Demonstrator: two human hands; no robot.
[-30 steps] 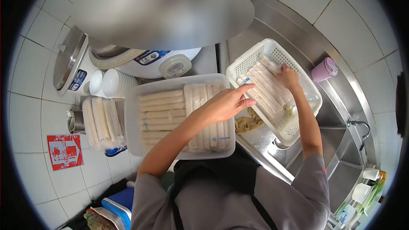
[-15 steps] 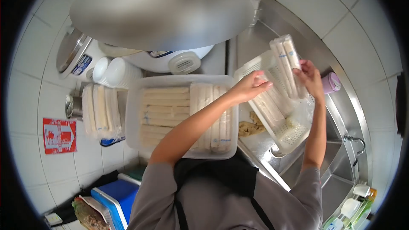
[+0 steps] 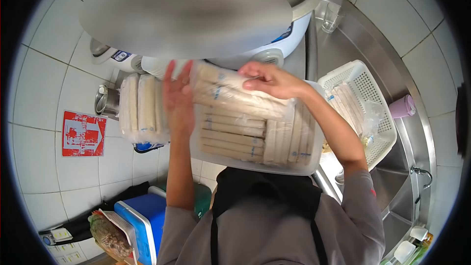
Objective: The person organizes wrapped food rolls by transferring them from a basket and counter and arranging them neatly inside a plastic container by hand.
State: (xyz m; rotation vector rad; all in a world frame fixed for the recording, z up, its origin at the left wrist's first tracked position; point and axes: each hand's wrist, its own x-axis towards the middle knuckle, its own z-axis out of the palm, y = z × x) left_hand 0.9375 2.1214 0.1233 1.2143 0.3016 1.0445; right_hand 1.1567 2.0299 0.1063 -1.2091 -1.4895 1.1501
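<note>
- Right hand (image 3: 274, 81): thumb and fingers grasp a clear pack of pale sticks (image 3: 222, 91).
- Left hand (image 3: 178, 95): fingers extended and blurred at the pack's left end; cannot tell whether they grip.
- The pack is over the far part of a plastic tub (image 3: 318, 140); contact with the sticks below is unclear.
- Risk: slick plastic could slip from a loose grip, or catch the rim and tear.
- Counted: two hands, one held pack, one tub, one white basket (image 3: 360, 76), one pink cup (image 3: 403, 107); blur prevents counting the pack's sticks.
</note>
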